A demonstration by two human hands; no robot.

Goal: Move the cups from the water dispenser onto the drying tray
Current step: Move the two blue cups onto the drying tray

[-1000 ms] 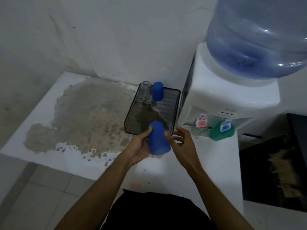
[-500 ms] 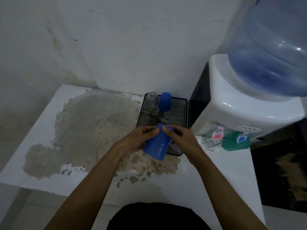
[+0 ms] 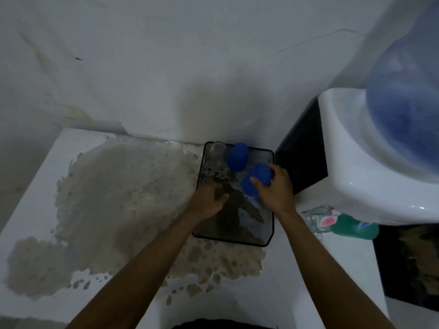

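Over the right half of the drying tray (image 3: pixel 234 239), the right hand (image 3: pixel 276 194) has its grip closed around a blue cup (image 3: pixel 256 180), held upside down and tilted, with its rim low over the tray floor; whether it touches the floor I cannot tell. Just beyond it another blue cup (image 3: pixel 237 156) stands inverted near the tray's far edge, and a clear glass (image 3: pixel 217 150) sits in the far left corner. The left hand (image 3: pixel 209 203) hangs over the tray's left edge, fingers loosely curled and holding nothing. The near half of the tray is bare and stained, with open room there. The tray's right edge lies close beside the water dispenser (image 3: pixel 370 176), whose dark side panel crowds the right hand. Under the dispenser's taps a clear cup (image 3: pixel 313 218) and a green cup (image 3: pixel 354 227) remain. To the left of the tray the white desk (image 3: pixel 35 205) spreads wide, its surface worn in a large patch.
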